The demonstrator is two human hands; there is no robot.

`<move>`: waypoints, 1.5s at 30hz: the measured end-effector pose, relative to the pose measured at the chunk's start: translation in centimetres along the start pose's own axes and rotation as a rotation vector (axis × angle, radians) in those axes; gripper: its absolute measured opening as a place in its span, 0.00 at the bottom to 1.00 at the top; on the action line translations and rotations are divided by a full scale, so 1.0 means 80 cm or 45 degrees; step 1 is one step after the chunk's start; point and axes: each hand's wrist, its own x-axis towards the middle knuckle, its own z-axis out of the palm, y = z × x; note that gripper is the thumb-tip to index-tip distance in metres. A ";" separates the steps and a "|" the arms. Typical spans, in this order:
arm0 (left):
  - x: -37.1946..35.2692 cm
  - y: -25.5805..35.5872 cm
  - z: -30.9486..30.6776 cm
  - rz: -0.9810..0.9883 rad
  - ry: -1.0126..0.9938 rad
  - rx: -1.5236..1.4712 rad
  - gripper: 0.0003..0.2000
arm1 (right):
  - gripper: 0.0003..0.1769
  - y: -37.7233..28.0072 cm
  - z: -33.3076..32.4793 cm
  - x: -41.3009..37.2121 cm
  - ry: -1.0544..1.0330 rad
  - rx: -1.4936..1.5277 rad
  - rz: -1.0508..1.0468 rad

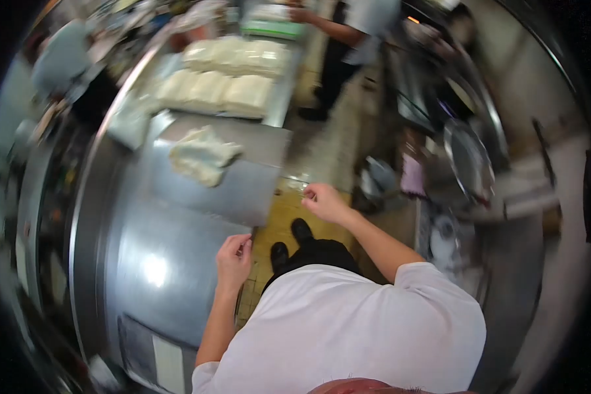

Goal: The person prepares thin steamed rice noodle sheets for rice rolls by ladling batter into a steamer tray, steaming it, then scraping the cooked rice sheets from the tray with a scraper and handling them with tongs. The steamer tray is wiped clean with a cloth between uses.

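My left hand (pixel 234 261) hangs by the near edge of a steel worktop (pixel 134 226), its fingers curled in toward the thumb. Over the yellow floor, my right hand (pixel 324 202) is held out with thumb and fingertips pressed together. A small glint lies just beyond those fingertips, and I cannot make out whether either hand has anything in it. Nearest to both hands on the worktop is a crumpled, pale, stained cloth (pixel 205 155), apart from them.
Pale packs in clear plastic (pixel 233 73) fill the worktop's far end. One person (pixel 368 29) stands beyond them on the right, another (pixel 62 59) at far left. A round metal lid or pan (pixel 469 161) and stove gear line the right side. A dark tray (pixel 134 341) lies lower left.
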 end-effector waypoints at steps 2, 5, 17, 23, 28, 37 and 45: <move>0.029 0.011 0.022 0.117 -0.240 -0.024 0.07 | 0.17 0.029 -0.012 -0.069 0.109 0.006 0.129; 0.067 0.050 0.062 0.285 -0.522 -0.005 0.07 | 0.17 0.040 -0.030 -0.162 0.200 -0.031 0.361; -0.011 0.135 0.232 0.591 -1.258 -0.120 0.06 | 0.19 0.062 -0.001 -0.411 0.644 0.050 0.928; -0.105 0.144 0.283 0.620 -1.567 -0.016 0.08 | 0.20 0.057 0.014 -0.523 0.808 0.100 1.097; -0.208 0.180 0.345 0.993 -1.780 0.162 0.14 | 0.25 0.066 0.038 -0.618 0.985 0.177 1.202; -0.430 0.175 0.503 1.872 -1.953 0.300 0.31 | 0.38 0.124 0.108 -0.756 1.203 -0.096 1.423; -0.510 0.160 0.546 2.131 -1.771 1.160 0.37 | 0.39 0.103 0.253 -0.977 0.875 -0.561 1.853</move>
